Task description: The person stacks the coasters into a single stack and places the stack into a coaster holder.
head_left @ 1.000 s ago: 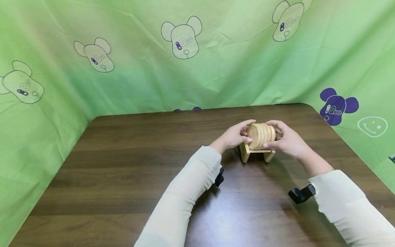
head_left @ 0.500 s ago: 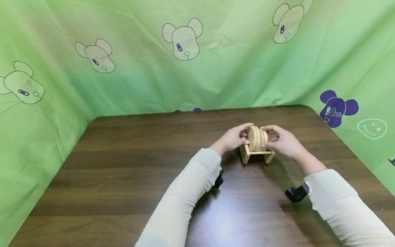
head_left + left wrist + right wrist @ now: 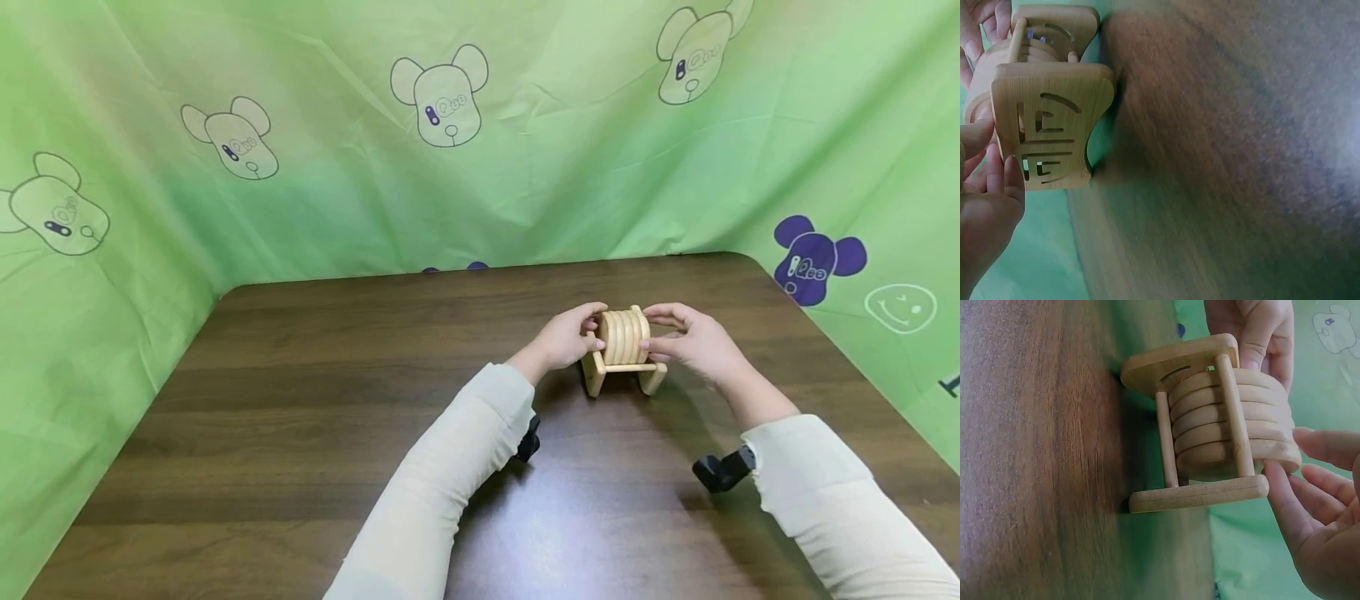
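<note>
A row of round wooden coasters (image 3: 624, 337) stands on edge in a light wooden holder (image 3: 628, 367) on the table. My left hand (image 3: 561, 340) is at the left end of the row, thumb and fingers curled round the edge of the end coaster. In the left wrist view its fingertips lie by the slotted side panel (image 3: 1060, 125) of the holder. At the opposite end, my right hand (image 3: 693, 346) pinches the outermost coaster; the right wrist view shows its thumb on the rim. Two rods (image 3: 1244, 456) join the holder's side panels beneath the coasters.
The brown wood-grain table (image 3: 300, 417) extends widely to the left and in front of the holder. A green printed cloth (image 3: 337, 192) hangs behind and along both sides. Black wrist cameras (image 3: 723, 471) jut out below the sleeves.
The right hand has moved left, bringing its coasters inward. The coasters, uneven half a second ago, now form an even, tight row. The left hand has barely shifted.
</note>
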Tool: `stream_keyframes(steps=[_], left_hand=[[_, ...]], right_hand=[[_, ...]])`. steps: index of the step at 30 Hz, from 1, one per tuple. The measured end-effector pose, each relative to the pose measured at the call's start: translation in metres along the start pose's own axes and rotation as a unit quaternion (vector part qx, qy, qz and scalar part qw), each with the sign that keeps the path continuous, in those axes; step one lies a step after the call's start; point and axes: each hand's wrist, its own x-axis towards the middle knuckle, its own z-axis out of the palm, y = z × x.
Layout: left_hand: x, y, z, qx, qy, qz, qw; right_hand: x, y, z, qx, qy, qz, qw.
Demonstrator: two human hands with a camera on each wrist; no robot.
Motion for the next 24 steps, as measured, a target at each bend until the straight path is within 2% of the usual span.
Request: stream_keyframes(steps=[12, 17, 24], left_hand=[[-0.01, -0.002, -0.012, 0.044, 0.004, 0.029, 0.9986], [-0.018, -0.009, -0.019, 0.036, 0.012, 0.028, 0.9989], [-0.033, -0.029, -0.036, 0.043, 0.031, 0.015, 0.9985]], right_hand=[[-0.001, -0.003, -0.002, -0.099, 0.024, -0.028, 0.9944], [-0.004, 0.003, -0.005, -0.121, 0.041, -0.031, 0.9913], [-0.011, 0.011, -0.01, -0.224, 0.088, -0.039, 0.9698]])
